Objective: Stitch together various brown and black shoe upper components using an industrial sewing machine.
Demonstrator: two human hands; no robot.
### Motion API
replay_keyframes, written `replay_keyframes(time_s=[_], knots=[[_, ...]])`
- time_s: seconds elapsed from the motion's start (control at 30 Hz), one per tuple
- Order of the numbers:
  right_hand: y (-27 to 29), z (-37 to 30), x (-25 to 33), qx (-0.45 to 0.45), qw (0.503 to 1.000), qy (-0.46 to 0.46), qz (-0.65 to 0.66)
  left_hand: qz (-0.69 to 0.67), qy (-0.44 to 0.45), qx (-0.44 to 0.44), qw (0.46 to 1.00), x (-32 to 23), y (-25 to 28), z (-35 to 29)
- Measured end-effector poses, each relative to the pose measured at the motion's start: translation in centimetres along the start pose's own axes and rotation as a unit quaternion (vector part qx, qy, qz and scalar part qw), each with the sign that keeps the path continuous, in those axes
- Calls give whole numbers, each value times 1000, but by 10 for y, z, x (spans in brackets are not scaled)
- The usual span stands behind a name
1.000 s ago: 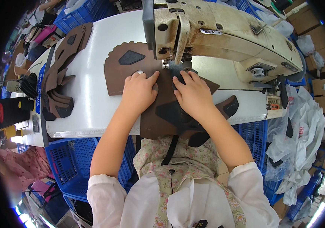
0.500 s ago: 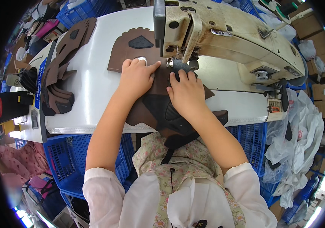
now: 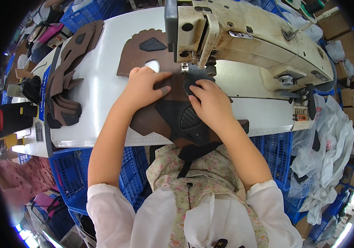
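Head view: left hand [image 3: 146, 87] lies flat w/ fingers spread, pressing the brown leather piece [image 3: 144, 53] onto the white bench [image 3: 98, 95] just left of the needle area. Right hand [image 3: 212, 102], fingers together & curled, presses the dark mesh part [image 3: 185, 118] beside it, under the cream sewing machine [image 3: 251, 37]. Stack of brown cut pieces [image 3: 63, 89] sits well apart at bench's left.

A white table [image 3: 102, 95] bears a sewing machine [image 3: 251, 41] and brown cut pieces [image 3: 65, 82].
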State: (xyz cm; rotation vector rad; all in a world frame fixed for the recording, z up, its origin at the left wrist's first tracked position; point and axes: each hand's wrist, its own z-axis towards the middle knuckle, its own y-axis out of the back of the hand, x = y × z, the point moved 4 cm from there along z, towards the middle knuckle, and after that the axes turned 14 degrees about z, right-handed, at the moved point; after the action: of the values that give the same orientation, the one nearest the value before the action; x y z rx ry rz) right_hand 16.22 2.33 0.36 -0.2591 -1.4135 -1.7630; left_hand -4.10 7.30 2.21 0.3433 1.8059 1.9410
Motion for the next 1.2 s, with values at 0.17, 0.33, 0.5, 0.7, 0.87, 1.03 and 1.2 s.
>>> replay_keyframes(time_s=[0.17,0.33,0.5,0.7,0.87,1.03,1.2], knots=[[-5,-2,3,13,999,2,-35,11,-52,2,999,-7,-1,-15],[-2,-4,2,26,999,3,-24,58,-57,-33,996,-18,-2,-18],[-4,-5,1,28,999,1,-29,83,-42,-35,995,-22,-1,-18],[-6,-4,-2,14,999,10,-41,104,-45,-49,992,-18,-4,-15],[-5,3,-4,23,998,9,-50,116,-47,-61,990,-15,-4,-11],[-2,10,-14,39,997,-3,-65,132,-48,-75,987,-20,-3,-6],[6,14,-11,32,996,14,-77,147,-35,-50,987,-22,-3,-6]])
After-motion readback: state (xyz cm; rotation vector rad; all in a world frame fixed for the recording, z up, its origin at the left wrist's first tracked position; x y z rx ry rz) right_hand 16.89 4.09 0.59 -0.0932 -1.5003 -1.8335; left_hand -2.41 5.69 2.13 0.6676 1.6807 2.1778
